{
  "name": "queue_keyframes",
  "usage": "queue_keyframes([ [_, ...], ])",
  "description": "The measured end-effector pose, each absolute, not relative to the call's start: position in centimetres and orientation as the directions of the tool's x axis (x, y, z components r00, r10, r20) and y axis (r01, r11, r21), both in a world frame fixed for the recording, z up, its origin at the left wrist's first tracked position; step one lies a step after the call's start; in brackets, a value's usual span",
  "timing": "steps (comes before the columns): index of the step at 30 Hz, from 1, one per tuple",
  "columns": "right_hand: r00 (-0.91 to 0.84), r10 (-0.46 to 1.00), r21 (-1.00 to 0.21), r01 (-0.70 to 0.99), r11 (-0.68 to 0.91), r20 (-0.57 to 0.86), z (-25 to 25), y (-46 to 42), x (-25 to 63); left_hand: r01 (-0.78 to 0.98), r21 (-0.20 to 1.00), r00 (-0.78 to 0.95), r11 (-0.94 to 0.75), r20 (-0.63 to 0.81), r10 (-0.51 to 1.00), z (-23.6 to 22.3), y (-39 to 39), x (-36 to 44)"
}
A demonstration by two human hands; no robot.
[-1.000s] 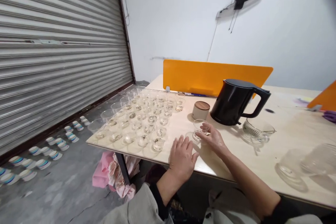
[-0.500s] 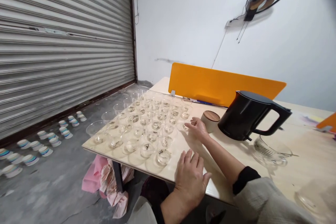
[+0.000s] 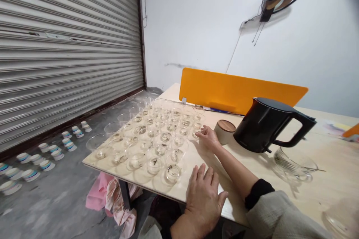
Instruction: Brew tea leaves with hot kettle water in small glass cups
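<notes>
1 clear cup [image 3: 195, 135], left of the black kettle [image 3: 259, 125]: best handled low and upright, I judge, clear of neighbouring cups [image 3: 173, 173]. Right hand [image 3: 210, 139]: fingertips part-closed at its base, pinch or touch I cannot tell; left hand [image 3: 204, 198], nearer my camera than the kettle: empty, fingers slightly spread.

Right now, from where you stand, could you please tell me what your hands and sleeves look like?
Both my left hand and right hand are bare, with no gloves, rings or watch to be seen. The right sleeve is loose, light grey-beige cloth ending in a black cuff; the left sleeve shows the same light cloth.
</notes>
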State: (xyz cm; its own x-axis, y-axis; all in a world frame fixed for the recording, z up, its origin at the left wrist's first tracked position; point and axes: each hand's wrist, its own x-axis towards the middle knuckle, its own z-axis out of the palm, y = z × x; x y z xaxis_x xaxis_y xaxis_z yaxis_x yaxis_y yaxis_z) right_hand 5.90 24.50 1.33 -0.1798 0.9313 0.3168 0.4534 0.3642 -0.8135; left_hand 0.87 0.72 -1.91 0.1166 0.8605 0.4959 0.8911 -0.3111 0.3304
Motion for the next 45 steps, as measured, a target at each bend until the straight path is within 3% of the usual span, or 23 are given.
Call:
queue_keyframes([
  [6, -0.134, 0.954, -0.785, 0.545, 0.296, 0.267, 2.5, 20.7, 7.7, 0.893, 0.327, 0.122, -0.308, 0.484, 0.867, -1.7, 0.6, 0.6],
  [13, -0.244, 0.852, -0.563, 0.661, 0.496, 0.464, 5.4, 7.0, 17.4, 0.901, 0.286, 0.166, -0.327, 0.467, 0.868, -1.8, 0.1, 0.4],
  [16, -0.161, 0.818, -0.416, 0.797, 0.438, 0.552, 8.4, 2.3, 25.0, 0.913, 0.243, 0.179, -0.327, 0.481, 0.858, -2.1, 0.1, 0.3],
  [20, -0.036, 0.733, -0.095, 0.986, 0.137, 0.679, 12.4, -0.5, 37.7, 0.92, 0.164, 0.228, -0.357, 0.517, 0.825, -2.6, 0.1, 0.1],
  [23, -0.11, 0.776, 0.098, 0.993, 0.062, 0.622, 13.3, -0.9, 44.8, 0.923, 0.12, 0.253, -0.366, 0.528, 0.81, -2.7, 0.1, 0.0],
  [29, -0.243, 0.893, 0.098, 0.97, 0.223, 0.38, 10.3, 0.3, 46.4, 0.925, 0.085, 0.27, -0.369, 0.537, 0.799, -3.0, 0.1, -0.2],
  [38, -0.249, 0.899, 0.216, 0.96, 0.179, 0.36, 8.8, 1.3, 44.0, 0.916, 0.084, 0.29, -0.392, 0.535, 0.793, -3.6, 0.3, -0.4],
  [45, -0.243, 0.867, 0.163, 0.968, 0.189, 0.434, 8.1, 0.8, 43.8, 0.912, 0.088, 0.293, -0.4, 0.54, 0.789, -3.7, 0.3, -0.5],
])
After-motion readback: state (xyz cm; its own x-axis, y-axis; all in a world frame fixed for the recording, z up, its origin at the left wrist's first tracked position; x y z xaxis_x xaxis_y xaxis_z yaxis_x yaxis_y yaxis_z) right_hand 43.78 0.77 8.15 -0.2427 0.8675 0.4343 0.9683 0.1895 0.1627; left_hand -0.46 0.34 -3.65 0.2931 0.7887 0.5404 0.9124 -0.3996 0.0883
